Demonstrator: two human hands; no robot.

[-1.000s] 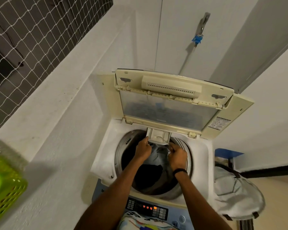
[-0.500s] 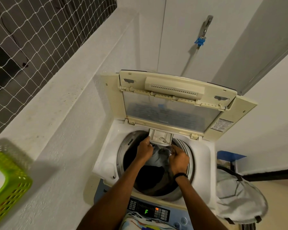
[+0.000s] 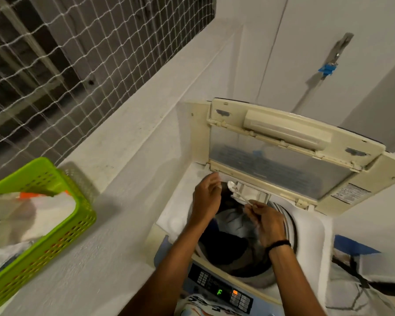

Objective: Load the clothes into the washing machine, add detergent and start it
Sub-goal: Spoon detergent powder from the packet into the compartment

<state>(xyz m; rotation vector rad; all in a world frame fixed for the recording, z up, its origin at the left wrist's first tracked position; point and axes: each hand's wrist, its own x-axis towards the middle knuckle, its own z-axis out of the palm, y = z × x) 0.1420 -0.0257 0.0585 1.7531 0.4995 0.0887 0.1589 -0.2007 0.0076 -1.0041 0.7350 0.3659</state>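
Two hands work over the washing machine [image 3: 310,226]: the right hand [image 3: 266,222] pinches a spoon [image 3: 238,194] at the detergent drawer [image 3: 252,192], the left hand [image 3: 206,197] loosely curled beside it. Clothes [image 3: 233,226] fill the drum beneath the raised lid [image 3: 283,151]. A green basket [image 3: 55,226] sits well apart, left.

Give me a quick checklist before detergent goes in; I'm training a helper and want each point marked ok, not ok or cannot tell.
1. Lid open: ok, folded up at the back.
2. Clothes in the drum: ok, dark and pale fabric lies inside.
3. Detergent tray pulled out: ok, it juts over the drum's rear edge.
4. Spoon held: ok, the right hand pinches its handle, bowl by the tray.
5. Detergent on the spoon: cannot tell.
6. Left hand free: cannot tell, it is blurred.
7. Power on: ok, the panel shows a green F.
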